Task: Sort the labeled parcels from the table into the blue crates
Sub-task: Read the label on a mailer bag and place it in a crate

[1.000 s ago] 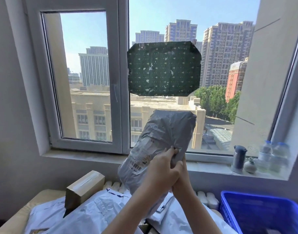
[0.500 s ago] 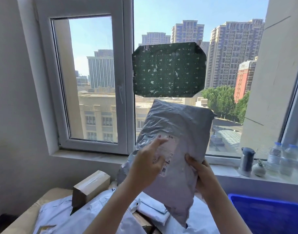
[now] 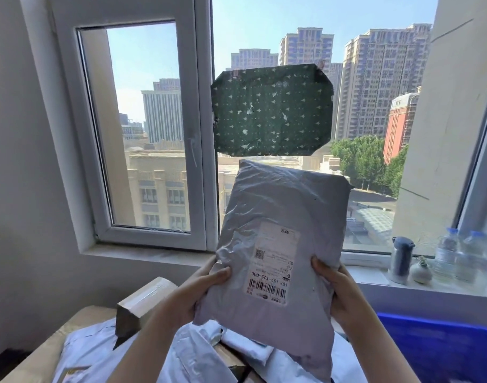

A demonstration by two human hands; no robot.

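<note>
A grey plastic mailer parcel (image 3: 283, 214) is held up flat in front of the window, its white label with barcode facing me upside down. My left hand (image 3: 200, 288) grips its lower left edge, thumb on the front. My right hand (image 3: 339, 291) grips the lower right edge the same way. Below lies a pile of white and pale blue parcels (image 3: 159, 352) on the table, with a taped cardboard box (image 3: 142, 305) at its far left. A blue crate (image 3: 441, 346) stands at the lower right.
A window sill (image 3: 153, 254) runs behind the table. On its right end stand a dark flask (image 3: 401, 258), a small round white object (image 3: 421, 270) and two water bottles (image 3: 457, 255). A green patterned sheet (image 3: 272, 111) is stuck on the window pane.
The parcel has been turned from edge-on to flat, label toward me. My hands moved apart from the middle to its two lower edges, and the view shifted slightly left.
</note>
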